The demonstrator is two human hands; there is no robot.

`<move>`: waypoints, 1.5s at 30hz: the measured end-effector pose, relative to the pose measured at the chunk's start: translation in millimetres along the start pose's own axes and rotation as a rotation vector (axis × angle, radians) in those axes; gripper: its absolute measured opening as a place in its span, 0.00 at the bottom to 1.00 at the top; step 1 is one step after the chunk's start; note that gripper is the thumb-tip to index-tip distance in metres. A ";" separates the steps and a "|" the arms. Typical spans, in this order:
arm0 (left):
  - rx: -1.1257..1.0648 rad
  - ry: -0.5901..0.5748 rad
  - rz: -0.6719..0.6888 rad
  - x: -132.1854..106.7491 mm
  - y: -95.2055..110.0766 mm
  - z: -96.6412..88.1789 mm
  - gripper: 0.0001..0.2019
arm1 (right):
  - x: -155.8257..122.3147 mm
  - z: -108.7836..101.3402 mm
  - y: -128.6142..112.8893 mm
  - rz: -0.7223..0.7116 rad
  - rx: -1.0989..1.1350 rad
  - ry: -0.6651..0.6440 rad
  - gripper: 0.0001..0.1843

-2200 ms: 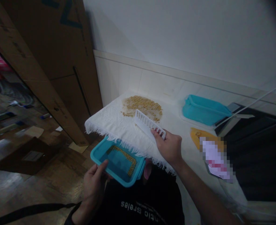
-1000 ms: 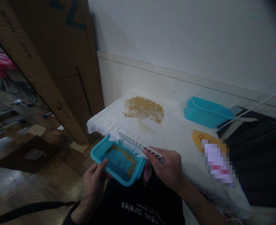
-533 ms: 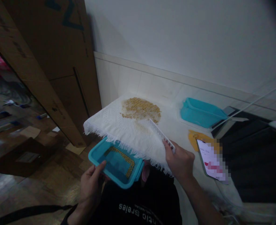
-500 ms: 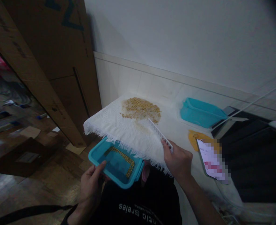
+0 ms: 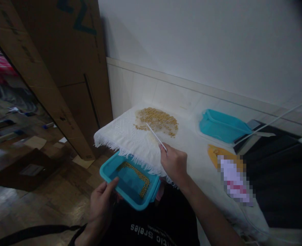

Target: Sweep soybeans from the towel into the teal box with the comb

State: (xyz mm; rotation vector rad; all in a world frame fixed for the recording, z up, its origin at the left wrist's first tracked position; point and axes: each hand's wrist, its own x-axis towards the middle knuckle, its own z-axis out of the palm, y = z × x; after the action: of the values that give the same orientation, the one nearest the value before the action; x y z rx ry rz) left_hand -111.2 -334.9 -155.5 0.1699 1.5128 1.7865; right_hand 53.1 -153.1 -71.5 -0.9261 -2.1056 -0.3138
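Observation:
My left hand (image 5: 103,201) grips the near edge of a teal plastic tray (image 5: 130,179), held below the table's front edge; a row of yellow beans lies along its inner walls. My right hand (image 5: 173,163) is closed on a white slotted plastic scraper (image 5: 154,135), seen edge-on, its far end touching the pile of yellow beans (image 5: 157,119). The pile lies on a white fringed cloth (image 5: 130,140) covering the table.
A second teal tray (image 5: 224,125) sits at the back right of the table. An orange flat thing (image 5: 219,152) and a phone (image 5: 234,179) lie right of my hand. Tall cardboard panels (image 5: 56,65) lean at the left, and a white wall stands behind.
The scraper went from the pile to the cloth's front edge over the tray, then back. Now it is turned edge-on with its tip at the pile. The left hand and tray barely moved.

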 end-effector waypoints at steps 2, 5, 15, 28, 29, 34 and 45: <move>0.001 -0.009 0.008 0.9 -1.3 -1.3 0.20 | 3.7 2.3 3.4 0.000 0.020 0.003 0.16; 0.001 -0.019 0.020 0.2 -0.4 -1.5 0.20 | 9.4 4.3 10.5 0.001 0.059 0.010 0.17; -0.010 -0.040 -0.002 -3.1 5.3 1.4 0.19 | 20.6 11.1 6.2 0.024 0.176 -0.066 0.16; 0.001 -0.018 0.004 0.5 2.0 -2.1 0.19 | 29.8 21.1 -8.6 -0.014 0.311 -0.069 0.16; -0.008 -0.024 0.003 0.2 2.2 -1.8 0.19 | 30.8 20.7 -8.2 0.000 0.320 -0.080 0.16; 0.008 -0.029 0.010 0.3 1.6 -2.2 0.19 | 48.9 22.7 4.9 0.149 0.375 -0.083 0.18; 0.004 0.005 -0.016 -0.9 7.0 1.5 0.22 | 100.0 86.9 1.5 0.315 0.649 -0.207 0.19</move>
State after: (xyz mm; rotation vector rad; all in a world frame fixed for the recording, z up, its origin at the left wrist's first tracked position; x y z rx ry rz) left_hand -113.0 -334.3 -148.6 0.1547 1.5175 1.7728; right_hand -37.1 -57.8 -52.8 -0.8883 -1.9960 0.6174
